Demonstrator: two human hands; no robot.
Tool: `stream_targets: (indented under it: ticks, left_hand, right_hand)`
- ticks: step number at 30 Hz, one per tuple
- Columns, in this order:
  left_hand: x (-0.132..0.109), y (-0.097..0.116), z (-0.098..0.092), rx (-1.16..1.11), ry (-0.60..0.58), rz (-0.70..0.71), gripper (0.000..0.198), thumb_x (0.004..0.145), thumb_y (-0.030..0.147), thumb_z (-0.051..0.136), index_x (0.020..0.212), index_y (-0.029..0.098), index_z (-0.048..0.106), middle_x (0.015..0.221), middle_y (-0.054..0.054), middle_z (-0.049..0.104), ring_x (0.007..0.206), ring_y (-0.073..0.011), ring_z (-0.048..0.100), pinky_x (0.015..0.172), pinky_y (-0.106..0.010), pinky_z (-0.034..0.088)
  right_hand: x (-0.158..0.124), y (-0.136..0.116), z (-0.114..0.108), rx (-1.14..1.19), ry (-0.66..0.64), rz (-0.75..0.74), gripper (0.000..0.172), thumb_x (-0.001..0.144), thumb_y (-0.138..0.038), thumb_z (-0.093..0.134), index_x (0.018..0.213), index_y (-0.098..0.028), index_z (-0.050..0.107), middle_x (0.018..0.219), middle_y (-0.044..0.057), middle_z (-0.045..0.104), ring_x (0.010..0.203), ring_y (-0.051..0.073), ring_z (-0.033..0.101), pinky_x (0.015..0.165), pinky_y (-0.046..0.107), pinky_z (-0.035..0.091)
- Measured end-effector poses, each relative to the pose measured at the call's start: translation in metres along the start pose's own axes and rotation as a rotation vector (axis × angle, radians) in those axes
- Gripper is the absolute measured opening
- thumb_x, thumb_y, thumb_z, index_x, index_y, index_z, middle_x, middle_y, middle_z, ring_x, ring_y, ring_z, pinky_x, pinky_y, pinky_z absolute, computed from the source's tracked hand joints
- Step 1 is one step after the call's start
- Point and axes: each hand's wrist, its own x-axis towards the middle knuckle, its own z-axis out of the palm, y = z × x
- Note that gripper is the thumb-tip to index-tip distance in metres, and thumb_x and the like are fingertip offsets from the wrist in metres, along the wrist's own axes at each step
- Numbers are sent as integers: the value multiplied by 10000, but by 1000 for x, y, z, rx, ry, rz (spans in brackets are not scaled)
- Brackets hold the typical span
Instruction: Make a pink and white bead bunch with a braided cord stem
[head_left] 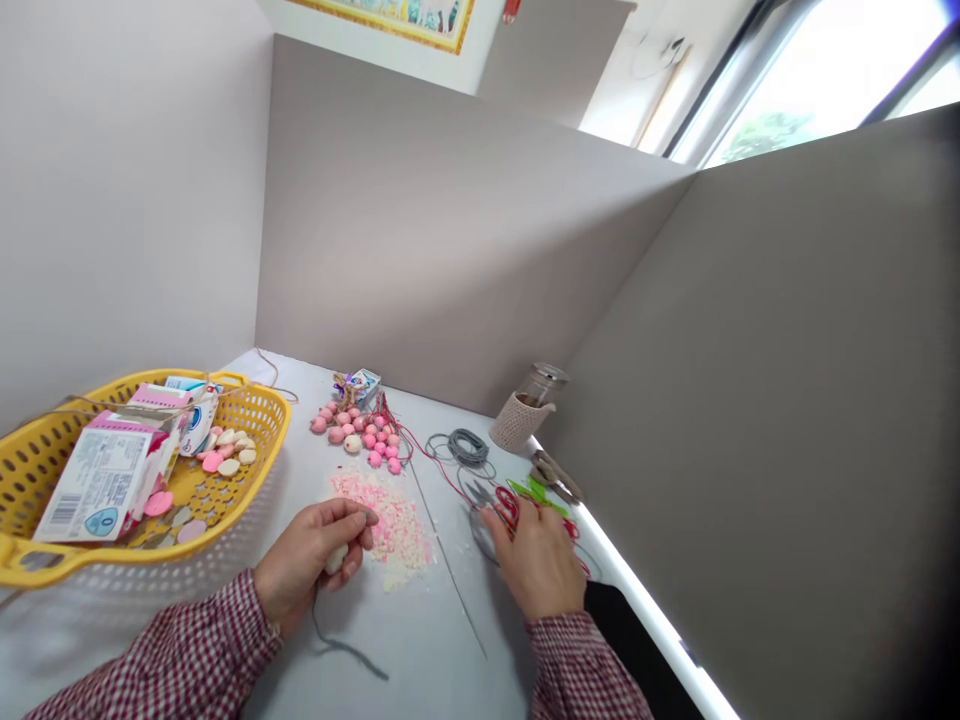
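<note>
Only a pale cream bead (336,560), half-hidden in the left hand (311,555)

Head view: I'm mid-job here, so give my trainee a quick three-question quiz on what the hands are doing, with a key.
1. True or false: the left hand holds a pale rounded piece.
2. Multiple choice: what lies on the table between the two hands? A) pink and white crumbs B) a coil of grey cord C) a yellow basket
3. Fill in the colour: the looped cord at the fingers of the right hand is ____.

Key: 1 true; 2 A; 3 red.
</note>
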Motion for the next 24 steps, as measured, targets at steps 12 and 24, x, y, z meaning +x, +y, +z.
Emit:
stream_targets:
  ticks: [12,24]
  left_hand:
    - [2,5,0,-419,55,-11,427,548,-1,508,948,130,582,943,-76,587,647,-90,535,582,-212,434]
    - [5,-4,-1,600,-30,103,469,762,502,367,868,108,598,537,50,430,415,-68,339,407,-206,279]
  right_hand:
    - [-82,-108,-16,835,-515,-446,138,723,-302,617,705,-172,576,675,14,582,595,141,511,538,241,357]
    - [-53,-98,-20,1311,-399,-30,326,860,-382,420,612,-179,479,564,-15,462,540,120,442,515,236,368]
